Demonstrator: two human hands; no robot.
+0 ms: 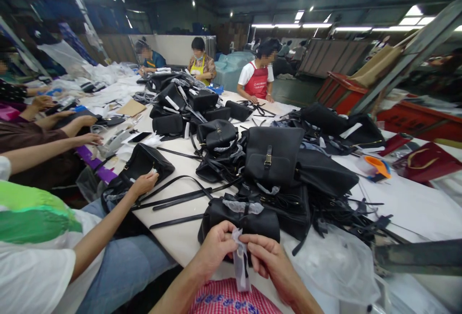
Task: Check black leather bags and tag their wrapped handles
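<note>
My left hand (215,247) and my right hand (267,255) meet at the near table edge, both pinching a strip of clear plastic wrap (240,262) that hangs down between them. Just beyond my fingers lies a small black leather bag (240,221) with more clear wrap around its top. Behind it stands a black backpack with a metal clasp (271,159) among a heap of black bags and straps.
A long white table (415,203) carries piles of black bags (180,105), loose black straps (176,199) and clear plastic bags (334,268). A co-worker's hand (144,183) rests on a black bag (144,165) at my left. Other people work along both sides. Red paper bags (426,160) lie right.
</note>
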